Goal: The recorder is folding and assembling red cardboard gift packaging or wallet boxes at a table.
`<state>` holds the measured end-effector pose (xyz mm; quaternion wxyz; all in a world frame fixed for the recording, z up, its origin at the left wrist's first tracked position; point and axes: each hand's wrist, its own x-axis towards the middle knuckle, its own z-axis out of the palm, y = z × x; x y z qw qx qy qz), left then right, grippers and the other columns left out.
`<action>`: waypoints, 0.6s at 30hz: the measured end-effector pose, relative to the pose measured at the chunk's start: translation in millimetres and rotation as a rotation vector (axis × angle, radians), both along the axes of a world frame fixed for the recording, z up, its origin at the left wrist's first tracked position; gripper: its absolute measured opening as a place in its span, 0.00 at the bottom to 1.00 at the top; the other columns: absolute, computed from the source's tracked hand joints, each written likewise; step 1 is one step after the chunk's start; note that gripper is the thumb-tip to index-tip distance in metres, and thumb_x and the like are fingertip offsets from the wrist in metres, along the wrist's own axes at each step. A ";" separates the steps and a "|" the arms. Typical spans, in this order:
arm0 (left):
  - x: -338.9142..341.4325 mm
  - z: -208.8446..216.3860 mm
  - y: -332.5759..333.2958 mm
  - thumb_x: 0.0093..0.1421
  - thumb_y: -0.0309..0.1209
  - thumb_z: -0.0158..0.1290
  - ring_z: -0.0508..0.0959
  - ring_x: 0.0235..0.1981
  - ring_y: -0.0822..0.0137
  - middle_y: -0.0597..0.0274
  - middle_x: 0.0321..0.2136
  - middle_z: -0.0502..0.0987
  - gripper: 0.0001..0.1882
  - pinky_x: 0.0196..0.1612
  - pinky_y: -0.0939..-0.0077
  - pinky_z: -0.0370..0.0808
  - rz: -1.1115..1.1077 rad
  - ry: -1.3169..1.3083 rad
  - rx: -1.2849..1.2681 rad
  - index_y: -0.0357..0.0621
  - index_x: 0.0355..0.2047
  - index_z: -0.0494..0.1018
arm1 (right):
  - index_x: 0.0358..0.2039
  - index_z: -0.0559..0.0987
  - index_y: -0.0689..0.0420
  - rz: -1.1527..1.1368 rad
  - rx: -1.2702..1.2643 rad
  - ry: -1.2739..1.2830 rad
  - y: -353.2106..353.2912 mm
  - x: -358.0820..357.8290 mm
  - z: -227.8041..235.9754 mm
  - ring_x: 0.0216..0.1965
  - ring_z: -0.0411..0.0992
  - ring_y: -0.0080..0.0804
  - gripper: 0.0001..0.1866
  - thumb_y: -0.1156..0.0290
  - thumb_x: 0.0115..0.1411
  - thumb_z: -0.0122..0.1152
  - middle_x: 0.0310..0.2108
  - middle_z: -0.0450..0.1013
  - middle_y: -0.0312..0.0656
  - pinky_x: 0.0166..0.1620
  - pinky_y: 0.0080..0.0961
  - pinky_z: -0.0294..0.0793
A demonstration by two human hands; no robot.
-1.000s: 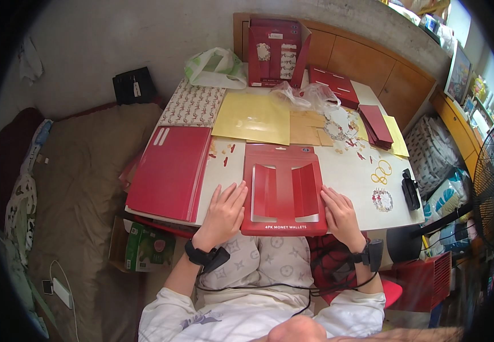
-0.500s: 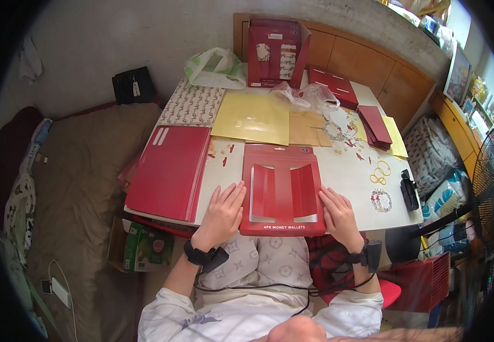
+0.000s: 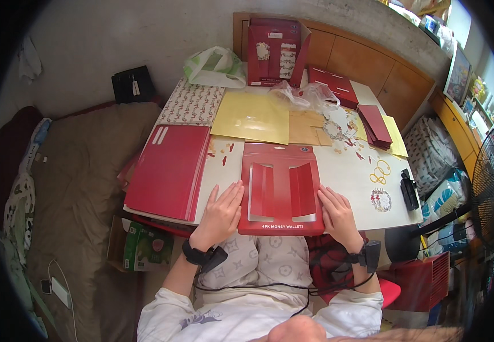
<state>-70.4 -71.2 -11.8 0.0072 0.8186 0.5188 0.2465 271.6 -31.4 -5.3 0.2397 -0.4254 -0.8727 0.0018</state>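
A flat red cardboard wallet box with two cut-out windows lies at the table's near edge, with red flaps showing inside the windows. My left hand rests along its left side, fingers stretched out and touching the edge. Along the right side lies my right hand, its fingers also straight against the edge. Neither hand is wrapped round anything. To the left is a stack of large red card sheets. Beyond the box are a yellow sheet and brown card pieces.
A filled red display box stands at the back beside a plastic bag. Dark red wallets, rubber bands, a round wreath cut-out and a black tool lie at the right. A fan stands beyond the table.
The red box has shifted very slightly to the left, with both hands staying along its sides. Nothing else has visibly moved.
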 end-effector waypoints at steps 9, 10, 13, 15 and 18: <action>-0.2 -0.1 -0.4 0.62 0.27 0.45 0.64 0.66 0.52 0.44 0.64 0.64 0.28 0.68 0.46 0.53 -0.004 -0.002 -0.018 0.30 0.63 0.62 | 0.61 0.69 0.61 0.010 -0.010 0.031 -0.4 2.1 -0.7 0.64 0.64 0.44 0.26 0.75 0.61 0.51 0.64 0.66 0.46 0.64 0.41 0.60; -0.5 -0.2 -0.4 0.62 0.28 0.46 0.65 0.65 0.52 0.43 0.63 0.65 0.28 0.67 0.45 0.54 -0.009 -0.004 0.004 0.30 0.62 0.63 | 0.61 0.69 0.61 0.008 -0.011 0.032 -0.8 2.2 0.0 0.64 0.64 0.44 0.26 0.75 0.61 0.51 0.64 0.66 0.46 0.64 0.41 0.60; -1.5 4.2 -1.7 0.62 0.26 0.46 0.66 0.64 0.51 0.43 0.61 0.67 0.26 0.67 0.46 0.56 -0.029 -0.101 0.005 0.30 0.61 0.64 | 0.61 0.69 0.61 0.041 -0.028 0.105 -3.1 3.6 3.2 0.63 0.65 0.45 0.26 0.77 0.60 0.52 0.63 0.66 0.48 0.63 0.42 0.61; -2.2 5.1 -3.3 0.61 0.24 0.46 0.66 0.63 0.50 0.43 0.59 0.68 0.26 0.67 0.47 0.56 -0.016 -0.108 0.024 0.31 0.60 0.64 | 0.60 0.70 0.61 0.048 -0.036 0.162 -6.4 6.3 6.8 0.61 0.66 0.46 0.27 0.80 0.57 0.52 0.60 0.69 0.50 0.62 0.42 0.63; -7.2 1.7 -6.9 0.59 0.21 0.46 0.68 0.61 0.49 0.44 0.57 0.71 0.25 0.67 0.48 0.57 -0.013 -0.094 0.062 0.32 0.59 0.66 | 0.58 0.71 0.62 0.077 0.020 0.083 -9.7 16.3 4.3 0.59 0.67 0.48 0.28 0.83 0.54 0.52 0.57 0.71 0.50 0.61 0.42 0.64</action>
